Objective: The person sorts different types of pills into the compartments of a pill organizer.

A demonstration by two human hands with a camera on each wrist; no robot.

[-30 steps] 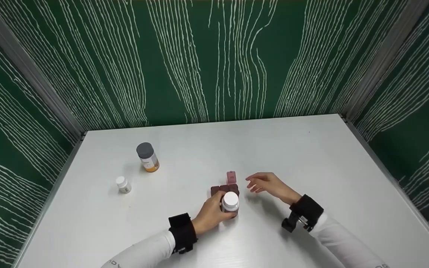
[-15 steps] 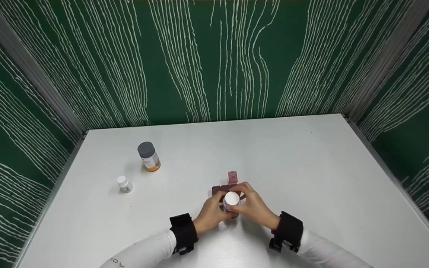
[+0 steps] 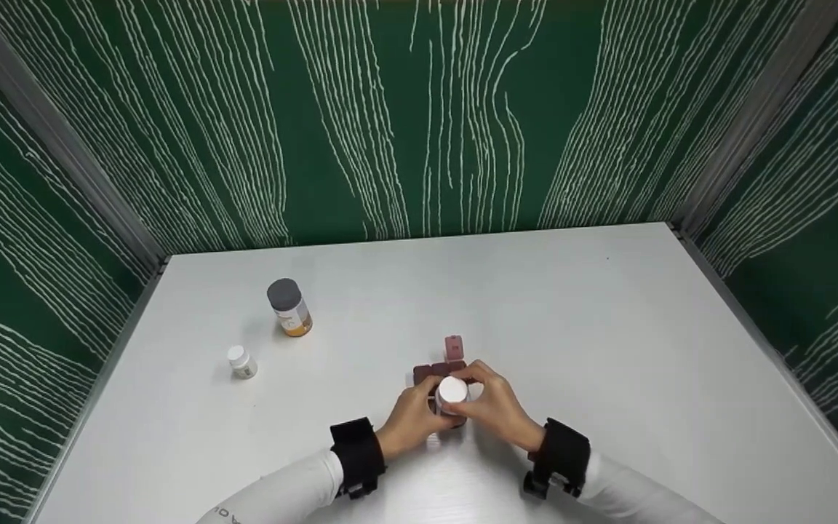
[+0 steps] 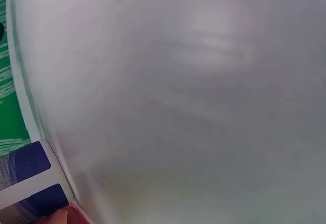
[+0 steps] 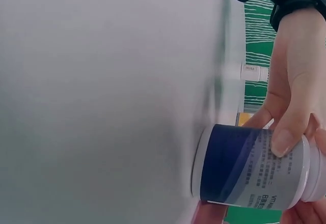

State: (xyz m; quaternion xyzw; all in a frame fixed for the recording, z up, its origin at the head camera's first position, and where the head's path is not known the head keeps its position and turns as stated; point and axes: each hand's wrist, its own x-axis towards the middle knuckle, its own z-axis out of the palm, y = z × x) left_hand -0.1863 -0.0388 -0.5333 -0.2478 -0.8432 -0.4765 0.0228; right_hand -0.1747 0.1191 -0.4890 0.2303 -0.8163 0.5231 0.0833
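Note:
A pill bottle [image 5: 244, 163] with a blue and white label and a white cap [image 3: 452, 390] stands upright on the table. My left hand [image 3: 408, 422] grips its body from the left side, thumb across the label in the right wrist view. From the right, my right hand [image 3: 497, 411] pinches the cap between thumb and fingers. Just behind the bottle lie dark red boxes [image 3: 423, 374] in a row, partly hidden by the hands. A pink box [image 3: 453, 348] with a small mark on its lid sits behind them.
A larger bottle [image 3: 289, 308] with a grey cap stands at the back left. In front of it is a small white bottle [image 3: 242, 362]. The white table [image 3: 572, 306] is bounded by green patterned panels [image 3: 346, 116] at the back and sides.
My right hand has come in from the right and taken hold of the bottle's cap. The left hand keeps its grip on the bottle in about the same place.

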